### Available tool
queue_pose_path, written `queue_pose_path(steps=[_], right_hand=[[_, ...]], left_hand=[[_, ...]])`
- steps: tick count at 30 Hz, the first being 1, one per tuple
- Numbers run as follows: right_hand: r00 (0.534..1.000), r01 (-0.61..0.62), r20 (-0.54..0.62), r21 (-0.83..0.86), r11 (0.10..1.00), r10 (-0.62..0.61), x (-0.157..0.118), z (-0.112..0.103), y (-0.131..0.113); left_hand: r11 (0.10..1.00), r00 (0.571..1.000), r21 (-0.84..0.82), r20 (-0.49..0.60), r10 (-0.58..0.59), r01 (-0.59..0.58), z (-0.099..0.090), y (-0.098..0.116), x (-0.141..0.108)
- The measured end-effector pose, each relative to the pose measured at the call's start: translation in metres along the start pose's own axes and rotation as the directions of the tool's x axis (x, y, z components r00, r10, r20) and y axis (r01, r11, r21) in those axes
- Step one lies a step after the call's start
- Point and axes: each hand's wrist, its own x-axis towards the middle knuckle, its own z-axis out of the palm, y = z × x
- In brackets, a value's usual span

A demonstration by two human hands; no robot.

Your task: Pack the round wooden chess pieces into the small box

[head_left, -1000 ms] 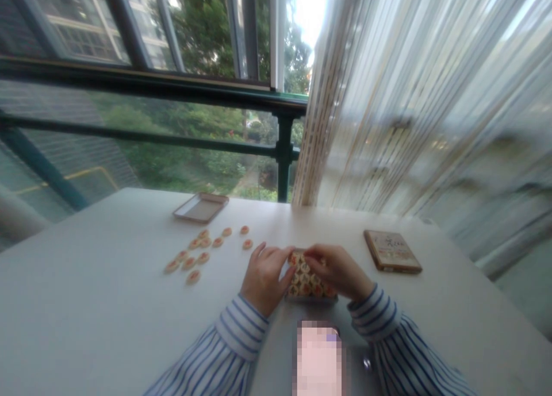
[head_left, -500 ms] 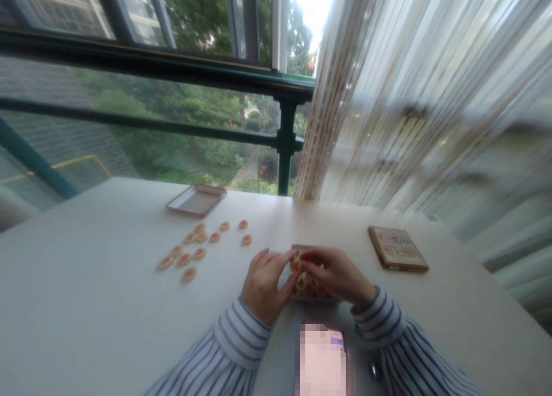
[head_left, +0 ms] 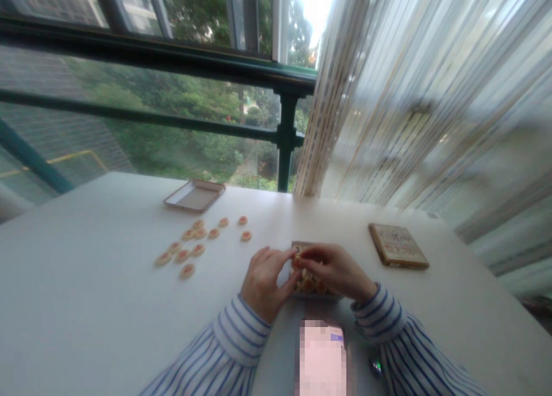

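Observation:
A small box [head_left: 294,245] filled with round Chinese chess pieces [head_left: 307,285] sits in front of me, partly covered by my hands. One Chinese chess piece [head_left: 296,262] with a red character is held at the box's left side. My left hand [head_left: 268,278] has thumb and index fingertip at the edges of this piece, its other fingers curled. From the right, my right hand [head_left: 338,269] pinches at the same piece and hides part of the box. Several loose pieces [head_left: 187,270] with red characters lie on the white table [head_left: 107,304], left of my hands.
A shallow tray-like lid [head_left: 194,196] lies at the back left. On the right is a flat tan box [head_left: 399,245] with printing. A blurred-out phone-like object [head_left: 322,358] is below my hands, a small dark object [head_left: 376,366] beside it. String curtains [head_left: 409,97] hang behind the table.
Both hands stay over the box. The held piece has turned slightly, showing more of its red-marked face. My view has tilted down a little, shifting the scene slightly up.

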Motion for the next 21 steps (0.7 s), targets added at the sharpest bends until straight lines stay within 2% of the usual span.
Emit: queue_pose_path(steps=[4, 8, 15, 21], right_hand=[[1.0, -0.021, 0.005, -0.008, 1.0, 0.022, -0.0001, -0.0022, -0.0007], [1.0, -0.013, -0.005, -0.011, 1.0, 0.013, -0.0009, -0.0035, 0.0], [1.0, 0.009, 0.018, 0.001, 1.0, -0.009, -0.0017, -0.0025, 0.0006], [1.0, 0.027, 0.012, -0.011, 1.0, -0.027, -0.0024, -0.0018, -0.0027]], left_hand=[[0.997, 0.999, -0.058, -0.004, -0.042, 0.042, -0.0009, -0.0014, 0.0009], [0.967, 0.986, -0.194, 0.004, -0.166, 0.163, -0.0032, -0.0025, 0.0019], [0.863, 0.915, -0.305, 0.12, -0.385, 0.403, -0.0024, -0.0049, -0.0003], [0.8, 0.875, -0.354, 0.205, -0.439, 0.484, -0.0033, -0.0024, 0.0013]])
